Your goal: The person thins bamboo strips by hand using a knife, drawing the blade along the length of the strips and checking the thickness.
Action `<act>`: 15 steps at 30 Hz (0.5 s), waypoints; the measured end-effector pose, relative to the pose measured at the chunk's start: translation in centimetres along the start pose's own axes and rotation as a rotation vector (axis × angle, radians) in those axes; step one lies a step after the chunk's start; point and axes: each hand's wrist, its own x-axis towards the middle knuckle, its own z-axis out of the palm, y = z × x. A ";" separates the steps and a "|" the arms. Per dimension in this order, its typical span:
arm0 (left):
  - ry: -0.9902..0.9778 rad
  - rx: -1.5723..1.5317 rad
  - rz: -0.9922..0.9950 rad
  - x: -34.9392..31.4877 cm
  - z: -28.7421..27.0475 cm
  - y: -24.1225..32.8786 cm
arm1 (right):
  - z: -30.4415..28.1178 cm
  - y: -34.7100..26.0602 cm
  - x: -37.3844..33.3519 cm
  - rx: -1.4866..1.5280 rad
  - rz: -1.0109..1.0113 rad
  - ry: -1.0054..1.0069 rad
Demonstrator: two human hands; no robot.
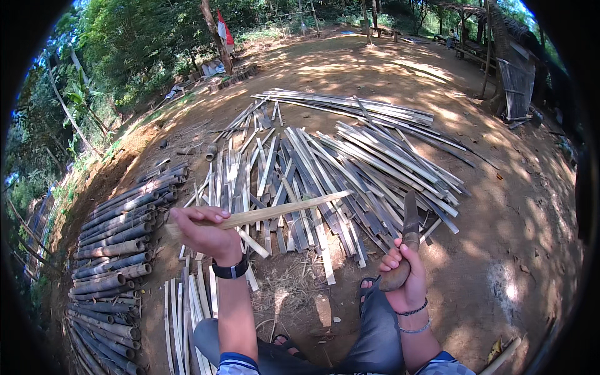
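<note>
My left hand [209,234] grips a pale split bamboo strip [290,207] near its left end. The strip points right and slightly upward, over the pile in front of me. In my right hand [407,278] is a machete [410,220], held by its brown wooden handle with the dark blade upright. The strip's right end and the blade are apart. Below and beyond both hands spreads a loose pile of bamboo strips [269,167], some pale, others dark-skinned.
Uncut dark bamboo poles [112,250] lie stacked on the left. More pale strips [181,319] lie beside my left leg. Shavings [284,290] litter the dirt between my feet. Farther off are a red and white flag [225,32] and a thatched shelter [515,75].
</note>
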 end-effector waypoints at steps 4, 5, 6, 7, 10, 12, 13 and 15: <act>-0.173 -0.097 0.119 4.0 -2.3 11.0 | 0.2 0.1 -0.6 -0.128 0.014 -0.027; -0.250 -0.127 0.129 4.9 -3.9 14.7 | 0.5 0.3 -0.6 -0.146 0.028 -0.040; -0.360 -0.147 0.143 5.7 -6.2 18.1 | 0.6 0.4 -0.7 -0.168 0.025 -0.027; -0.471 -0.161 0.158 6.0 -8.3 21.3 | 1.0 0.8 -0.9 -0.179 0.043 -0.039; -0.406 -0.158 0.252 4.5 -11.1 25.2 | 0.6 0.6 -0.9 -0.240 0.030 -0.043; -0.280 -0.215 0.273 2.7 -10.9 25.0 | -0.1 0.5 -0.7 -0.247 0.029 -0.050; -0.258 -0.171 0.297 2.6 -10.9 24.6 | -0.4 0.1 -0.7 -0.255 0.020 -0.052; -0.205 -0.101 0.334 2.4 -10.7 23.4 | 0.4 0.2 -1.2 -0.333 0.062 -0.078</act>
